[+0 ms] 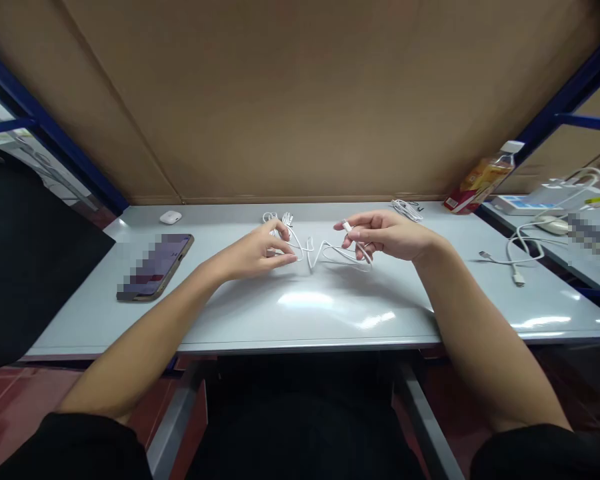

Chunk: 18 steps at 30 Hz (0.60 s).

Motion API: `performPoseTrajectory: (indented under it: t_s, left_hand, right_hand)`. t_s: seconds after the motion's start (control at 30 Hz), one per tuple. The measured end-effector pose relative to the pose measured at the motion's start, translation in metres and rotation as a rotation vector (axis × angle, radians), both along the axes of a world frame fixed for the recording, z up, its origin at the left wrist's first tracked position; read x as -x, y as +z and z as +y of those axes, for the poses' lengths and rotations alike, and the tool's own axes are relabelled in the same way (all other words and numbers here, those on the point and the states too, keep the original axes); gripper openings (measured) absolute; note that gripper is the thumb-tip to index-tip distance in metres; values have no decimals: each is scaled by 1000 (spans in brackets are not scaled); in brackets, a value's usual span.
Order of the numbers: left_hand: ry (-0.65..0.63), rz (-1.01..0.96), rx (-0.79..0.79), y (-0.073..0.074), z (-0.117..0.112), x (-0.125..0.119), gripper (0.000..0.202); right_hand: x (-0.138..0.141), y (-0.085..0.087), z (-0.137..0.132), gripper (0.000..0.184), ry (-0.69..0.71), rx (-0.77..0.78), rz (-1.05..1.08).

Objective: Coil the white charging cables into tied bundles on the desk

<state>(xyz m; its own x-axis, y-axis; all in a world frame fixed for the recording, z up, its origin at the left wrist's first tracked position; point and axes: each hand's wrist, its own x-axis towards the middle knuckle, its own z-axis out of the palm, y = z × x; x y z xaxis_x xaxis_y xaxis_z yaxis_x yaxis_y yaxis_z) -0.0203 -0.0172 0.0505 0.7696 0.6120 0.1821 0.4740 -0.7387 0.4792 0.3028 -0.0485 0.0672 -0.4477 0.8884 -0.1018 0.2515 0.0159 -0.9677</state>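
Note:
A thin white cable (314,251) lies in loose loops on the grey table (300,313), between my two hands. My left hand (257,253) pinches one part of it with curled fingers, close to the tabletop. My right hand (385,235) pinches the other end near its white plug (347,227), held slightly above the surface. More white cable coils (279,219) lie just behind my left hand.
A phone (155,267) lies at the left, a white earbud case (171,217) behind it. Another coiled white cable (407,209) and a tilted bottle (483,180) sit at the back right. A loose white cable (517,257) and a power strip (540,199) are far right.

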Motion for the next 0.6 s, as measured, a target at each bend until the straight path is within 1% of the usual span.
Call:
performPoseTrajectory:
  t_s: [0.07,0.2,0.27,0.33,0.4,0.47,0.53,0.6]
  left_hand:
    - [29,-35,4,-3,3,0,33]
    - [-2,-106,19,-5,1,-3,24]
    - [5,-155,70,-4,-1,-5,21]
    - [61,-245,180,-3,-2,-6,25]
    - [133,-355,333,-4,-1,-7,39]
    - [176,-442,481,-7,1,-8,56]
    - [168,-506,606,-11,3,-9,65]
    - [133,-563,716,-16,4,-13,66]
  right_hand:
    - [3,-2,1,35,-17,-19,11]
    - [16,-6,0,31,-39,-119,42]
    - [23,-7,-2,31,-19,-132,47]
    - [29,-8,-5,31,8,-132,29]
    - [34,-10,-6,31,23,-140,6]
    - [39,-14,-5,31,18,-163,9]
    - [43,-20,-3,31,9,-200,33]
    - [49,-26,-1,30,25,-252,23]
